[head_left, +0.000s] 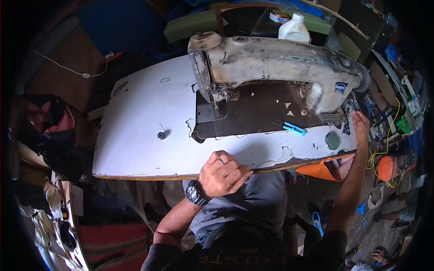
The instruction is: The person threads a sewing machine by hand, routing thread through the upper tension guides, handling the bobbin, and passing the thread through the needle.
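My left hand [224, 174], wearing a black wristwatch [195, 193] and a ring, is closed with curled fingers at the front edge of the white sewing table [140, 140]. What its fingers hold, if anything, is hidden. My right hand [360, 126] reaches to the table's right end, its fingers stretched out beside the base of the worn sewing machine [271, 58]. Pale thread [221, 118] loops near the needle area. Blue thread snips [294, 128] lie in front of the dark machine bed [253, 108]. A black bobbin [161, 135] with a thread tail sits on the left side.
A round dark green disc [332, 140] lies near the right front edge. Orange fabric [321, 170] hangs below it. Behind the machine stand a white plastic bottle [294, 29] and a round tin [279, 16]. Yellow cord [373, 159] and clutter crowd the right side.
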